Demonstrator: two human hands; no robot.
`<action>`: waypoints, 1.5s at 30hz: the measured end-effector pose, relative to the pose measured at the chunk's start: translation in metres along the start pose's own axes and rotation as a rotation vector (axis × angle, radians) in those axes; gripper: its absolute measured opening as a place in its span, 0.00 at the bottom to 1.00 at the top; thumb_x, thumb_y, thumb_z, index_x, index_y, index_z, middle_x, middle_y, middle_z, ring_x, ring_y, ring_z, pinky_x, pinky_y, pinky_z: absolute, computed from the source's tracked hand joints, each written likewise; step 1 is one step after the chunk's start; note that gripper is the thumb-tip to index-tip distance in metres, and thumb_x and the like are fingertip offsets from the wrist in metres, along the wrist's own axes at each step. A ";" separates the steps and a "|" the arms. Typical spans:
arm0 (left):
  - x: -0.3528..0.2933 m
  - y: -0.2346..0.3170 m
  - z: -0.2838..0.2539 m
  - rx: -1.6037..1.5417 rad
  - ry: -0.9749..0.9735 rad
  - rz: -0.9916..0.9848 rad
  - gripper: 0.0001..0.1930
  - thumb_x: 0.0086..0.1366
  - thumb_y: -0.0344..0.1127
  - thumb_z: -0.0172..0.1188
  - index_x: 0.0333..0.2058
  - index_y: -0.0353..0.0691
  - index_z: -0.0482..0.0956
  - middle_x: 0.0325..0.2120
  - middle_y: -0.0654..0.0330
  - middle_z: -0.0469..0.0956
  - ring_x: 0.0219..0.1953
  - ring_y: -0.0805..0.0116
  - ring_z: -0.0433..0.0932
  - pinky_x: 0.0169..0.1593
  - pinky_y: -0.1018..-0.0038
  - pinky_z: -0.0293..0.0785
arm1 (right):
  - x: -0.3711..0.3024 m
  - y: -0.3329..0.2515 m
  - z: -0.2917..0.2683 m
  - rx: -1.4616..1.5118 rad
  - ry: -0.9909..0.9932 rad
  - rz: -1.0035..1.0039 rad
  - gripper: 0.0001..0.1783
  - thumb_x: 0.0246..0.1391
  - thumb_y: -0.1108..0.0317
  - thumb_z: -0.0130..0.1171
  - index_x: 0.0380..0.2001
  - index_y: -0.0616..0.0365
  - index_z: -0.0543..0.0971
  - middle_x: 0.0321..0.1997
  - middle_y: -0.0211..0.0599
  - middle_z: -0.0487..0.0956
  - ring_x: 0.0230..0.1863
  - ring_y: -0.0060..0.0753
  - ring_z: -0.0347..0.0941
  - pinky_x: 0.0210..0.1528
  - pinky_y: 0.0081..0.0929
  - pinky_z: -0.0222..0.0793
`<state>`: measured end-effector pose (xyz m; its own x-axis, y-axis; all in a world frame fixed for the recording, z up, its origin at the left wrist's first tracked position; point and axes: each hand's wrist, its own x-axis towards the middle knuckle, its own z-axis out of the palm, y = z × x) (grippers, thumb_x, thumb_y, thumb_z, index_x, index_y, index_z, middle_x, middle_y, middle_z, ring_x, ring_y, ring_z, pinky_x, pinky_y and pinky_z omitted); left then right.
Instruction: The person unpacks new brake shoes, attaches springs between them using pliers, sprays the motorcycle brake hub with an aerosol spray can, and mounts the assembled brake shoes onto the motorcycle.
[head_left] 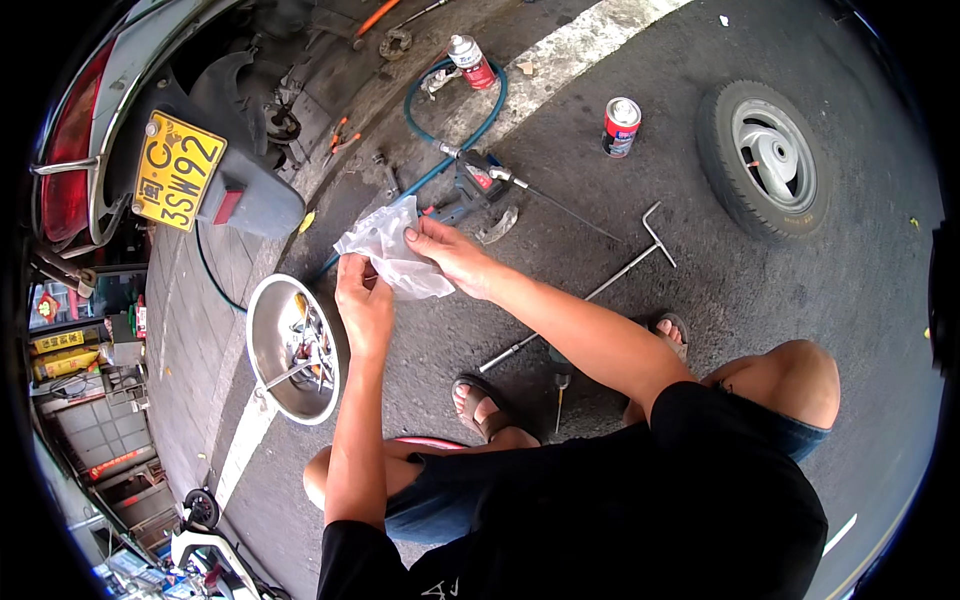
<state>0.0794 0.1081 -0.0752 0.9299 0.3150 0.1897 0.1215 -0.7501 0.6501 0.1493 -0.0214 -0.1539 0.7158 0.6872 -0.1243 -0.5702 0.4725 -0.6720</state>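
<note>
Both my hands grip a crumpled, translucent plastic bag (382, 238) in front of me, above the pavement. My left hand (363, 300) pinches its lower left edge with the fingers closed. My right hand (450, 256) holds the right side, thumb on top of the plastic. Whether anything lies inside the bag I cannot tell. Just left of my left forearm stands a steel bowl (262, 345) with several hand tools heaped in it. Beyond the bag lies a black and red air tool (478, 180) joined to a green hose (428, 178).
A wheel with tyre (735, 170) lies at the far right. A T-handled wrench (610, 283) crosses the ground before my feet. Two spray cans, one red and white (472, 62), one red and dark (621, 128), stand farther off. A scooter's rear, with yellow plate (180, 172), rises at left.
</note>
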 end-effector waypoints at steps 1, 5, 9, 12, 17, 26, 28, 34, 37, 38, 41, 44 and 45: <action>0.000 -0.001 0.000 0.001 -0.002 0.002 0.13 0.55 0.21 0.58 0.41 0.31 0.77 0.35 0.55 0.74 0.34 0.62 0.77 0.38 0.70 0.74 | -0.001 -0.002 0.000 0.001 0.001 -0.002 0.22 0.63 0.54 0.57 0.52 0.57 0.73 0.43 0.27 0.78 0.46 0.19 0.72 0.48 0.22 0.68; 0.002 -0.001 0.001 -0.044 -0.110 -0.086 0.12 0.57 0.24 0.59 0.42 0.32 0.77 0.35 0.55 0.78 0.36 0.67 0.79 0.40 0.71 0.74 | -0.002 -0.009 -0.005 -0.047 -0.050 -0.046 0.19 0.62 0.59 0.59 0.50 0.59 0.76 0.45 0.29 0.80 0.43 0.20 0.73 0.46 0.24 0.70; 0.000 -0.022 -0.004 -0.141 -0.253 -0.231 0.12 0.60 0.28 0.60 0.42 0.31 0.77 0.36 0.56 0.81 0.38 0.70 0.79 0.42 0.73 0.73 | -0.002 -0.017 0.001 -0.572 0.009 -0.125 0.17 0.61 0.55 0.60 0.39 0.60 0.79 0.29 0.32 0.78 0.31 0.18 0.69 0.33 0.25 0.66; 0.002 -0.010 -0.002 -0.336 -0.311 -0.373 0.17 0.61 0.26 0.54 0.50 0.31 0.74 0.42 0.57 0.80 0.45 0.70 0.77 0.51 0.74 0.71 | 0.001 -0.013 -0.007 -0.765 0.076 -0.200 0.18 0.60 0.55 0.61 0.32 0.62 0.79 0.21 0.35 0.74 0.27 0.17 0.66 0.28 0.26 0.63; 0.008 -0.011 -0.010 -0.623 -0.270 -0.569 0.17 0.63 0.31 0.56 0.50 0.33 0.70 0.42 0.57 0.78 0.44 0.66 0.79 0.53 0.70 0.72 | 0.015 -0.007 -0.015 -0.318 0.298 -0.313 0.18 0.62 0.57 0.59 0.25 0.61 0.77 0.20 0.27 0.74 0.25 0.17 0.63 0.26 0.28 0.61; -0.003 -0.024 0.012 -0.431 -0.136 -0.287 0.12 0.59 0.24 0.59 0.43 0.31 0.72 0.33 0.59 0.80 0.34 0.75 0.78 0.40 0.77 0.74 | 0.000 -0.008 -0.031 -0.500 0.214 -0.323 0.20 0.59 0.53 0.62 0.36 0.63 0.78 0.29 0.34 0.79 0.34 0.24 0.72 0.38 0.28 0.68; -0.007 -0.023 0.016 -0.440 -0.152 -0.260 0.13 0.59 0.23 0.59 0.44 0.31 0.73 0.33 0.59 0.81 0.33 0.75 0.78 0.40 0.76 0.75 | -0.008 -0.023 -0.022 -0.612 0.173 -0.341 0.28 0.54 0.47 0.65 0.41 0.63 0.77 0.36 0.44 0.82 0.42 0.40 0.80 0.44 0.36 0.72; -0.011 -0.002 0.016 -0.199 -0.210 -0.193 0.13 0.59 0.24 0.59 0.44 0.33 0.75 0.28 0.59 0.80 0.31 0.76 0.77 0.38 0.75 0.75 | -0.005 -0.027 -0.025 -0.890 0.175 -0.340 0.24 0.57 0.49 0.59 0.41 0.62 0.78 0.35 0.52 0.81 0.39 0.54 0.79 0.39 0.40 0.71; -0.010 0.003 0.009 -0.103 -0.178 -0.134 0.12 0.60 0.26 0.61 0.42 0.32 0.74 0.26 0.58 0.80 0.30 0.76 0.76 0.37 0.75 0.75 | 0.000 -0.027 -0.028 -0.860 0.382 -0.254 0.20 0.61 0.54 0.55 0.38 0.62 0.80 0.30 0.51 0.81 0.34 0.53 0.79 0.37 0.40 0.71; -0.008 0.002 0.013 -0.200 -0.142 -0.186 0.12 0.60 0.27 0.62 0.42 0.31 0.74 0.26 0.59 0.80 0.29 0.76 0.76 0.37 0.75 0.74 | 0.006 -0.023 -0.046 -0.799 0.410 -0.300 0.20 0.62 0.53 0.55 0.38 0.62 0.80 0.28 0.50 0.81 0.32 0.51 0.79 0.35 0.40 0.71; -0.011 -0.010 0.015 -0.340 -0.098 -0.301 0.12 0.62 0.32 0.63 0.40 0.31 0.73 0.30 0.59 0.80 0.31 0.73 0.77 0.37 0.74 0.73 | 0.010 0.002 -0.057 -0.790 0.486 -0.310 0.18 0.61 0.56 0.57 0.42 0.62 0.80 0.27 0.45 0.81 0.27 0.37 0.77 0.33 0.35 0.70; -0.012 -0.021 -0.001 -0.747 0.029 -0.627 0.10 0.67 0.34 0.56 0.42 0.35 0.71 0.40 0.54 0.80 0.41 0.63 0.80 0.47 0.65 0.75 | 0.018 0.018 -0.068 -0.504 0.629 -0.273 0.17 0.62 0.58 0.57 0.41 0.63 0.81 0.27 0.41 0.82 0.27 0.29 0.75 0.32 0.31 0.69; -0.008 -0.025 -0.014 -0.944 0.080 -0.675 0.08 0.70 0.33 0.51 0.43 0.35 0.71 0.45 0.52 0.79 0.47 0.57 0.80 0.55 0.59 0.76 | 0.020 0.011 -0.089 -0.259 0.716 -0.181 0.18 0.62 0.58 0.57 0.40 0.65 0.81 0.29 0.39 0.82 0.28 0.26 0.74 0.32 0.30 0.69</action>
<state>0.0644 0.1322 -0.0829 0.7461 0.5463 -0.3807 0.2461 0.3050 0.9200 0.1934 -0.0521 -0.2287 0.9246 0.0470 -0.3781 -0.3708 0.3392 -0.8645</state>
